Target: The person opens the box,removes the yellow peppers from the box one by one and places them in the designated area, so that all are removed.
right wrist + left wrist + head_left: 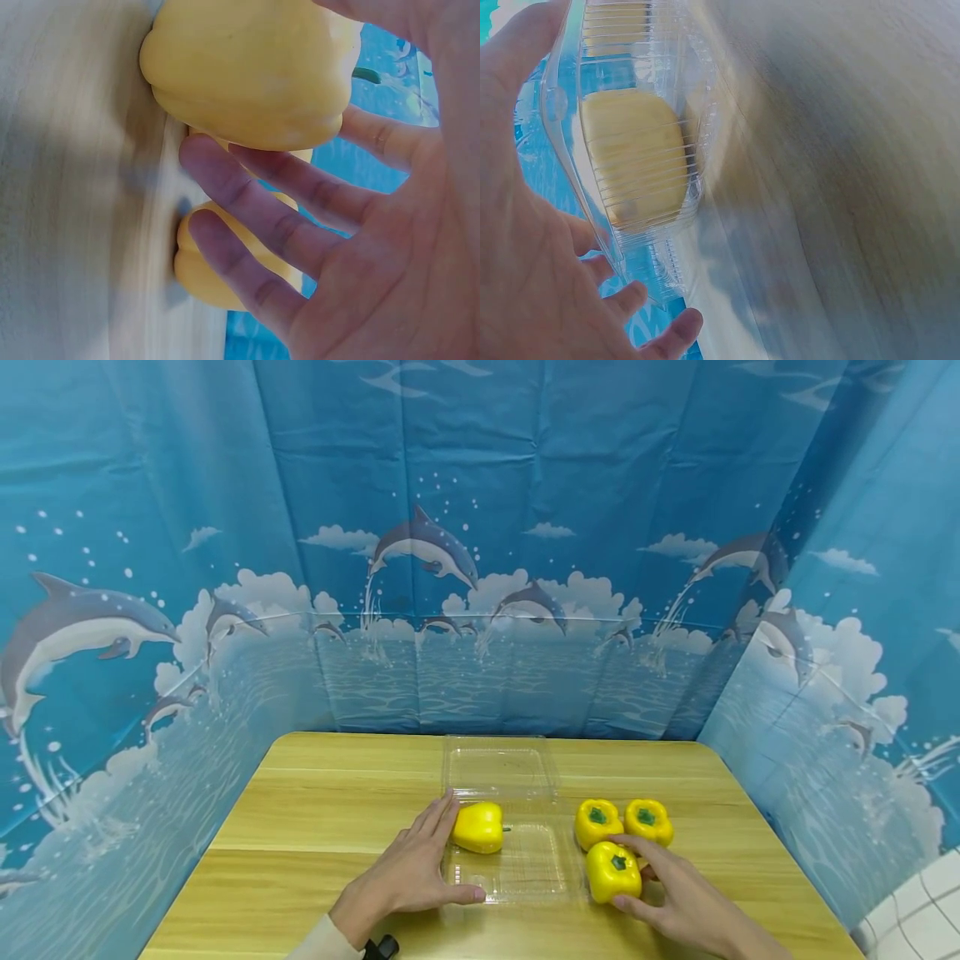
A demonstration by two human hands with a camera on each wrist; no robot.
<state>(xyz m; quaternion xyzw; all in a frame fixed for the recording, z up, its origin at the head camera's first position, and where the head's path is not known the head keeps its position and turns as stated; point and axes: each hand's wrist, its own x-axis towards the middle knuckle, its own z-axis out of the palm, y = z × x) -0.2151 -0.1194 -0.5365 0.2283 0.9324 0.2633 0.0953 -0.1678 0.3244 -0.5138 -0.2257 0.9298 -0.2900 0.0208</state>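
A clear plastic clamshell box lies with its lid folded back. One yellow bell pepper rests on its side in the left part of the box, stem to the right. My left hand spans the box's left side, fingers straight and thumb along the front edge; the left wrist view shows the pepper through the ribbed wall. To the right of the box, my right hand holds an upright yellow bell pepper between thumb and fingers. In the right wrist view that pepper appears close to the tabletop.
Two more yellow bell peppers, one left and one right, stand just behind the held one. The wooden table has rounded far corners. A blue dolphin-print curtain surrounds it at the back and sides.
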